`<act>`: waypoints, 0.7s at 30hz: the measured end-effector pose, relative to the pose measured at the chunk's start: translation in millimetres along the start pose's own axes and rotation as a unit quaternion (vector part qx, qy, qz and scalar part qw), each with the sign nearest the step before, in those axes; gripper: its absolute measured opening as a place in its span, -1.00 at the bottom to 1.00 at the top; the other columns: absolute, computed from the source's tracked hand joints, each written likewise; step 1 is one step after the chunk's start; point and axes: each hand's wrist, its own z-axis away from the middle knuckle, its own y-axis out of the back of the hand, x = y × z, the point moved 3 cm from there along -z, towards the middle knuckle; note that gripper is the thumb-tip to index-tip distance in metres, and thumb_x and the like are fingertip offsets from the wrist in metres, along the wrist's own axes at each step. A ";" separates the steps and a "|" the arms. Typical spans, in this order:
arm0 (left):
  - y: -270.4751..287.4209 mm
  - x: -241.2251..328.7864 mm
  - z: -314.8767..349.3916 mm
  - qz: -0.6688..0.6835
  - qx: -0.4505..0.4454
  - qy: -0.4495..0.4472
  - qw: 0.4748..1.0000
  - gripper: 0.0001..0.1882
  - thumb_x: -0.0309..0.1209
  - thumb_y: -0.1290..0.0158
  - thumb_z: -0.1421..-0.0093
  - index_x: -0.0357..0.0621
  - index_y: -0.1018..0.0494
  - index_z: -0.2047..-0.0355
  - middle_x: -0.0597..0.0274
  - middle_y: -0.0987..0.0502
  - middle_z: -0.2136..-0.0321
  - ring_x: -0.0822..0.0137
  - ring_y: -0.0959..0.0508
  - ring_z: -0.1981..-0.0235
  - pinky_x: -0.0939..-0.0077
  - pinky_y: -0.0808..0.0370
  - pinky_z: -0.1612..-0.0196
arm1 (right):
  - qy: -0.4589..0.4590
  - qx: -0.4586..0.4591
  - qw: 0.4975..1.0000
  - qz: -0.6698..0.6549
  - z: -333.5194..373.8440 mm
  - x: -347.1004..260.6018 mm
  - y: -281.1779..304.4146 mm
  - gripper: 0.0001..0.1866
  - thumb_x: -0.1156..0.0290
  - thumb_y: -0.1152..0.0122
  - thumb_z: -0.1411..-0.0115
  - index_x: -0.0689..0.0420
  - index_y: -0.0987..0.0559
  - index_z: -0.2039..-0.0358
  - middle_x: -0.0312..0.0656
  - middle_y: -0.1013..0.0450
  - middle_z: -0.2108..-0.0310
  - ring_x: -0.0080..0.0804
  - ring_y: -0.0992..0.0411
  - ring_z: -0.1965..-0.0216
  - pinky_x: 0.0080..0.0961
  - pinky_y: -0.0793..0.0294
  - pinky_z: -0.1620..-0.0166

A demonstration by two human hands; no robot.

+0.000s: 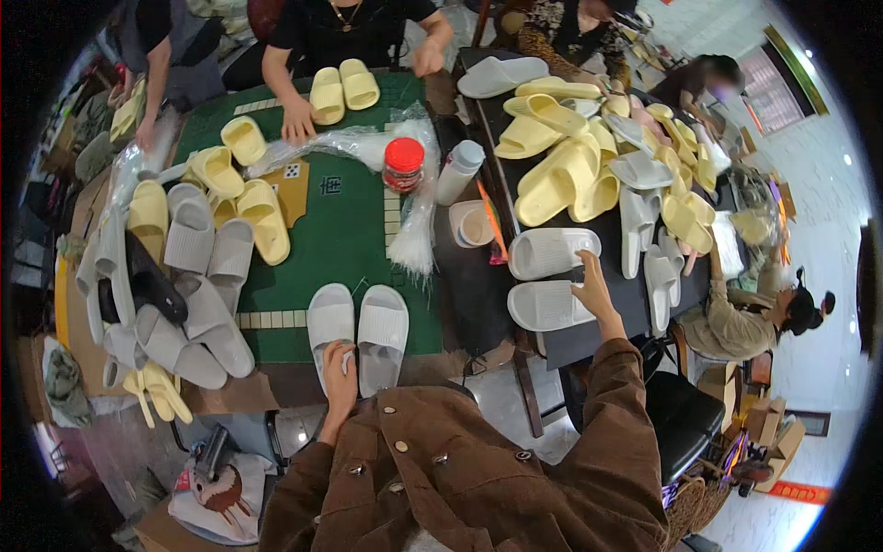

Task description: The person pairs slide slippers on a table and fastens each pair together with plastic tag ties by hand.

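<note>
We recorded our left hand (338, 368) resting on the heel of the left one of 2 pale grey foam slide sandals (357, 333), fingers curled over its rear edge in a light grip. This pair lay side by side, toes away from us, at the near edge of the green felt-topped counter (345, 230).

Our right hand (593, 293) reached out to a second pair of white foam slides (549, 278) on the dark counter (478, 294) to the right, fingers spread open, fingertips touching the near edge of the upper slide; nothing was gripped.

Further items logged:
- 1 heap of yellow foam slides (561, 175) mixed with white ones, far end of the dark counter.
- 1 stack of grey slides (198, 276) and several yellow slides (244, 198) on the left of the green counter.
- 1 jar with a red lid (403, 164), standing near clear plastic bags (349, 143).
- 1 white bottle (458, 171), just beside the jar.
- 1 pair of yellow slides (342, 89) at the far edge, a co-worker's hand (297, 120) touching one.
- 1 seated person in a tan top (745, 322), lower right, beside the dark counter.

Our brown buttoned jacket (460, 469) filled the lower part of the view.
</note>
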 end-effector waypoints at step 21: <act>-39.2 -55.3 11.6 -0.201 -0.104 -0.089 0.970 -0.51 -0.42 -0.11 0.10 0.04 -0.36 0.07 -0.17 -0.13 -0.03 -0.18 -0.14 -0.05 -0.01 -0.19 0.00 | -0.113 0.064 0.984 0.119 154.0 53.7 -42.9 -0.64 0.57 -0.12 0.11 0.28 -0.43 0.21 0.07 -0.36 0.22 0.04 -0.28 0.15 -0.21 -0.26 0.08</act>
